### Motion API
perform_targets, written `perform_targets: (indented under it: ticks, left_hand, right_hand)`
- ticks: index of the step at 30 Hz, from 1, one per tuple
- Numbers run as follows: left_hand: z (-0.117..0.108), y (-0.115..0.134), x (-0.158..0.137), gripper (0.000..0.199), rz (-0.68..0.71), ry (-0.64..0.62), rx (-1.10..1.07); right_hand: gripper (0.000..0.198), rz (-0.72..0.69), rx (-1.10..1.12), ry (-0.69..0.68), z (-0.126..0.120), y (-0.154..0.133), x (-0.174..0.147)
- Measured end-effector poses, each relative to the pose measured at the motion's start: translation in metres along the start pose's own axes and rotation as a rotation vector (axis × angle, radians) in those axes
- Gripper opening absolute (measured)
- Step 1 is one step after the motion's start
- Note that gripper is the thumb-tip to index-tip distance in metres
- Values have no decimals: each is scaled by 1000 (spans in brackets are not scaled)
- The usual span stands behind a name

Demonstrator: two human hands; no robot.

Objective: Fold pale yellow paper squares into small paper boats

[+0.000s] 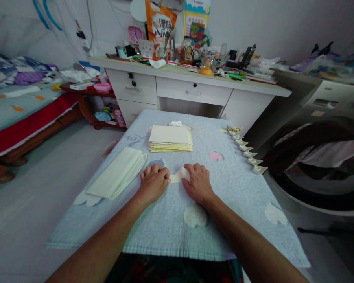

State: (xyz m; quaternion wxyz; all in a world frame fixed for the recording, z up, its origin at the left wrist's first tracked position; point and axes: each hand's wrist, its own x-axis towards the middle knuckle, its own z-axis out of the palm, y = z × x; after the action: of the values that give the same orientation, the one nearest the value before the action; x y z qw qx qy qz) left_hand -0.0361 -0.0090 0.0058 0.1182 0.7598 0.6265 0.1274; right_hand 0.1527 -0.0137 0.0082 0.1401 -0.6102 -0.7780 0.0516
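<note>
A small piece of cream folded paper (176, 178) lies on the cloth-covered table between my two hands. Curled fingers of my left hand (155, 177) press on its left end. On the other end rests my right hand (197, 180), its thumb and fingers closed about the paper. Parts of the sheet are hidden beneath both hands. Beyond them sits a stack of cream and yellow paper sheets (170, 137). To the left lies a pile of larger pale green-white sheets (115, 173). A row of folded paper boats (249, 154) runs along the table's right side.
The table bears a light blue patterned cloth (165, 224). Behind it stands a white desk (191, 88) crowded with jars, an orange bag and a pink clock. A washing machine (324, 98) is on the right. At the left are a bed (23, 104) and a low wooden shelf (88, 94).
</note>
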Motion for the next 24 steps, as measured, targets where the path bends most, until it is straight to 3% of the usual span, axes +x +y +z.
perform_targets:
  ticks: [10, 15, 18, 22, 24]
  left_hand:
    - [-2, 1, 0, 7, 12, 15, -24]
    - [-4, 1, 1, 7, 19, -7, -21]
    - [-4, -1, 1, 9, 32, -13, -12]
    - [-1, -2, 2, 11, 41, 21, -25]
    - [1, -2, 4, 13, 47, 73, -48]
  right_hand:
    - [75, 92, -34, -8, -13, 64, -7]
    - [83, 94, 14, -62, -16, 79, -6]
    - [76, 37, 126, -7, -18, 81, -3]
    - [47, -26, 287, 175, -21, 71, -2]
    - [31, -78, 308, 193, -22, 60, -3]
